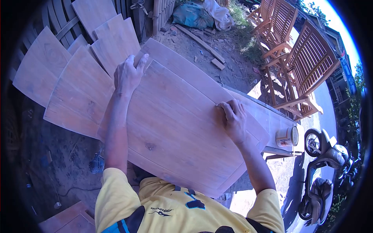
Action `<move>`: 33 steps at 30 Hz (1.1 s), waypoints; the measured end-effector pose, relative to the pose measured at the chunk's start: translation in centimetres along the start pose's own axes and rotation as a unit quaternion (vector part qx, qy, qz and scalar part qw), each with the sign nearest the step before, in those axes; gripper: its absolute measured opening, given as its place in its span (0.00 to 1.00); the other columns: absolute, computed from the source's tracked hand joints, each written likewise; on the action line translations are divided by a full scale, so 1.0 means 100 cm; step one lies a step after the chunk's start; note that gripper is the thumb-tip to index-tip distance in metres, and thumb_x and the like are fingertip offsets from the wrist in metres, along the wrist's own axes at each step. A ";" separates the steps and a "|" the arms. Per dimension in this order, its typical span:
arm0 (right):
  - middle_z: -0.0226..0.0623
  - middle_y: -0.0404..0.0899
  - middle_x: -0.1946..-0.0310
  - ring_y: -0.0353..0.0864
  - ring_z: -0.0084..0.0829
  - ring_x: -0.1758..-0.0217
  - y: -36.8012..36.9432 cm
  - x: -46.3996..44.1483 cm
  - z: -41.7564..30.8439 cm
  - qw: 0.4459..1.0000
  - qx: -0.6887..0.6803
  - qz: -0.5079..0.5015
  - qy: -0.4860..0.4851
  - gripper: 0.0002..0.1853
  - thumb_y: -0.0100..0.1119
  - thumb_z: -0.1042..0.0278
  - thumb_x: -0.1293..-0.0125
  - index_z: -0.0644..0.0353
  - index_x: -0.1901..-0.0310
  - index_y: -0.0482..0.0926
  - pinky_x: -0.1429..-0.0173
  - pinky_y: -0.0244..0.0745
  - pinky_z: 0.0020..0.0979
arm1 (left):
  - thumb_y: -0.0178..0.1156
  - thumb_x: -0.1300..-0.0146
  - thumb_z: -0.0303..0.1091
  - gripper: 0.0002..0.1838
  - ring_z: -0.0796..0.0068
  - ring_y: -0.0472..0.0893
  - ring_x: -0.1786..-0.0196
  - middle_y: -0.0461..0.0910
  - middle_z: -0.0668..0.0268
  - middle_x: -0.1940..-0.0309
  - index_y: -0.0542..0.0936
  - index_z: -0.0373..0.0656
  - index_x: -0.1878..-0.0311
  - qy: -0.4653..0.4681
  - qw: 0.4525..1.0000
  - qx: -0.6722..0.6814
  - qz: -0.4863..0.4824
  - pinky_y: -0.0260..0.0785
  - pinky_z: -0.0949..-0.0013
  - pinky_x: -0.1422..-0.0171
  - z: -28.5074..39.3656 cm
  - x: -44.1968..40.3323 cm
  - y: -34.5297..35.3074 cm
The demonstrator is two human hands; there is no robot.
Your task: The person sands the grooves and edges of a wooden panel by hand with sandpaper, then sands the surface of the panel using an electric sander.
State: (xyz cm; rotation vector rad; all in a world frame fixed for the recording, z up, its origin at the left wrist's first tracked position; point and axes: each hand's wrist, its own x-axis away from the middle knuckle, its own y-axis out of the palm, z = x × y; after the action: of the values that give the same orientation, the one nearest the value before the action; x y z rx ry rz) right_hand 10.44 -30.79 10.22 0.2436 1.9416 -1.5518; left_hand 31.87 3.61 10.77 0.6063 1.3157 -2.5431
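The left hand's fingers (pixel 143 58) hold the wide wooden panel (pixel 175 124) at its upper left edge. The right hand (pixel 235 120) has its fingers curled in narrow against the panel's face, near the long seam right of the middle of the frame; whether they pinch anything, one cannot tell. The panel lies slanting across the centre, close to the person's yellow shirt (pixel 175 209). The moment looks like steadying or handling it; any shift of it would call for a firm hold at both sides. Beyond, at right, a paint can (pixel 284 137) lies on its side in the frame, at the end of the surface (pixel 268 116). Loose boards (pixel 79 91) fan across the upper left, wooden chairs (pixel 311 58) stand at upper right, and a motorbike (pixel 320 178) is at lower right.
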 end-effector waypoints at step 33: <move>0.42 0.79 0.57 0.81 0.43 0.44 0.092 -0.152 -0.073 0.999 -0.003 0.000 -0.036 0.09 0.67 0.73 0.39 0.60 0.56 0.84 0.39 0.75 0.43 | 0.50 0.15 0.52 0.27 0.33 0.87 0.56 0.88 0.41 0.64 0.85 0.38 0.59 -0.022 0.999 0.034 -0.001 0.78 0.37 0.50 -0.008 0.000 0.002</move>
State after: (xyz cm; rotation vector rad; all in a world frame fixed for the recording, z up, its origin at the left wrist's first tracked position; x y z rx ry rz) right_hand 24.45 -17.80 12.30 0.1830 1.8895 -1.5336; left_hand 32.14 4.15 10.16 0.5580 1.2209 -2.5952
